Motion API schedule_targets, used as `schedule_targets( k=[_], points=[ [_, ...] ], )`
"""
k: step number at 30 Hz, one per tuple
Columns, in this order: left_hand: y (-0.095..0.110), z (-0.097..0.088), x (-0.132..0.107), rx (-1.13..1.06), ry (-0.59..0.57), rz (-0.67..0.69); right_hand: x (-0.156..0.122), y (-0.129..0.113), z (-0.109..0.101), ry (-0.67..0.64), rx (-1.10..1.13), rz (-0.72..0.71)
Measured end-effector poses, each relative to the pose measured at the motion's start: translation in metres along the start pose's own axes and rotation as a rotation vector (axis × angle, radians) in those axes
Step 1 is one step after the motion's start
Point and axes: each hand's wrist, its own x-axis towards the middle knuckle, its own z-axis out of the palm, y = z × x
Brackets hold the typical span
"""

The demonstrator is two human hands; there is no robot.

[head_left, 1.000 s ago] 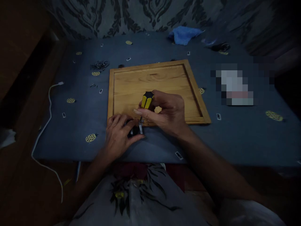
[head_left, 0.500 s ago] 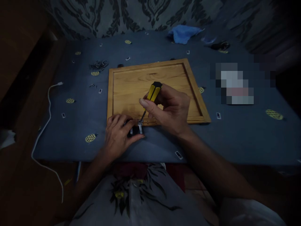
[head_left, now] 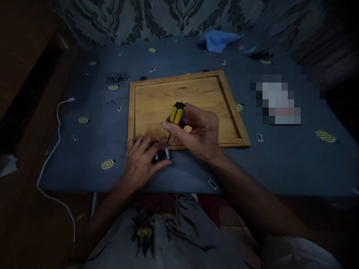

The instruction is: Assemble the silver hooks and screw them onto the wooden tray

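A framed wooden panel (head_left: pixel 185 97) lies on the cloth-covered table with several small dark holes along its front edge. My right hand (head_left: pixel 200 129) is closed around a yellow-and-black screwdriver (head_left: pixel 177 113), held at a tilt with its shaft pointing down. The screwdriver's tip meets a small shiny metal fitting (head_left: pixel 167 152) at the panel's front edge. My left hand (head_left: pixel 143 157) is curled around this fitting, fingers on the panel's edge and thumb in front. Dark and silvery parts show between thumb and fingers; the rest of the fitting is hidden.
Left of the panel are a pile of metal hardware (head_left: pixel 117 77) and several small screws (head_left: pixel 110 102). A white cable (head_left: pixel 58 123) runs over the table's left edge. A blue cloth (head_left: pixel 218 40) and a dark object (head_left: pixel 261 55) lie at the back. A blurred-out pale object (head_left: pixel 280 102) is at right.
The screwdriver's handle has swung a little left and lower, more upright, with my right hand following. My left hand and the fitting have stayed put.
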Motion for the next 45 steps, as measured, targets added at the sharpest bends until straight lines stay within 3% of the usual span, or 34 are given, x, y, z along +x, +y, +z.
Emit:
schedule_targets(
  k=[5,11,16,45],
  points=[
    [0.0,0.001,0.0,0.005,0.028,0.024,0.001,0.002,-0.002,-0.038,-0.03,-0.071],
    [0.0,0.0,0.0,-0.008,0.014,0.003,0.004,-0.002,-0.007,-0.156,0.089,0.029],
    [0.0,0.001,0.0,0.009,0.018,0.007,0.008,-0.006,-0.011,-0.256,0.188,-0.008],
    [0.0,0.0,0.0,0.006,0.02,0.016,0.003,-0.002,-0.003,-0.122,-0.012,-0.186]
  ],
)
